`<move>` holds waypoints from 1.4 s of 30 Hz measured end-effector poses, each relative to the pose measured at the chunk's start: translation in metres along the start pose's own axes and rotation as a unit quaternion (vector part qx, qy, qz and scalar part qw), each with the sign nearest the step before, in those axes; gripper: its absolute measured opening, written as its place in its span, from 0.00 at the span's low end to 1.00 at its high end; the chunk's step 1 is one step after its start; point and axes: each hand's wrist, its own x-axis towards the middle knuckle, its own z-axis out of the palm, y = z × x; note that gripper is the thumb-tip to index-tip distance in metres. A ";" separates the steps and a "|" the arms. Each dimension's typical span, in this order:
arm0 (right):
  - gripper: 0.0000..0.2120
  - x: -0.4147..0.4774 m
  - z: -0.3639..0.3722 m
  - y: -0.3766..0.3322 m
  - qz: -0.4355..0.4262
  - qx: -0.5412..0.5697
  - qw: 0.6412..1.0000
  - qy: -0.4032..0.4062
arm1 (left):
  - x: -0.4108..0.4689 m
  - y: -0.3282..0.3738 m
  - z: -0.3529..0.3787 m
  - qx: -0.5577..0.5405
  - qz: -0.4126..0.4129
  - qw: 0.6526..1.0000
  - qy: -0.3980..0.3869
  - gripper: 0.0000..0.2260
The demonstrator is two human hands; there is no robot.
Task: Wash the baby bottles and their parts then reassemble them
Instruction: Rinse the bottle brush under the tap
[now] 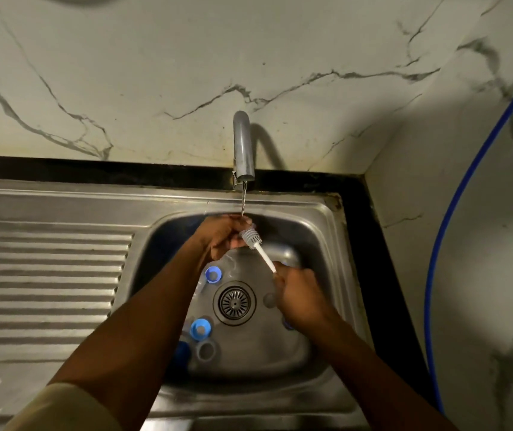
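marble wall [155, 73], black counter [373, 244], steel sink [326, 219] with ribbed drainboard [47, 275], blue hose [454, 213]. under the running tap [242, 147] the left hand [222, 233] curls round a small part [239, 242]; right hand [300, 293] grips the brush [256, 245]. blue rings [213, 273] lie in the basin.

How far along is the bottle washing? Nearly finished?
Not nearly. Done: nothing shows reassembled. In hand: the left hand holds a small part under the running tap; the right hand scrubs it with a bottle brush. Left: blue collars and a grey ring lie loose in the sink, unassembled.
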 end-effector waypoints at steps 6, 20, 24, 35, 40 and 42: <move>0.12 -0.003 -0.008 -0.017 0.134 0.445 0.878 -0.111 | -0.008 0.007 0.007 -0.145 -0.053 0.986 -0.068 0.12; 0.11 -0.005 -0.009 -0.020 0.149 0.584 0.780 -0.167 | -0.012 0.007 0.015 -0.274 -0.086 0.952 -0.106 0.10; 0.11 -0.006 -0.012 -0.021 0.140 0.427 0.883 -0.136 | -0.011 0.001 0.020 -0.140 -0.069 0.986 -0.055 0.10; 0.11 -0.003 -0.027 -0.023 0.151 0.554 0.796 -0.192 | -0.014 0.014 0.018 -0.202 -0.079 0.973 -0.075 0.09; 0.13 -0.013 -0.011 -0.033 -0.015 -0.097 0.995 0.035 | -0.004 0.006 0.037 0.025 0.054 0.987 0.150 0.09; 0.13 -0.015 -0.009 -0.035 -0.029 0.008 0.998 0.062 | -0.009 0.015 0.035 -0.046 0.014 0.996 0.070 0.09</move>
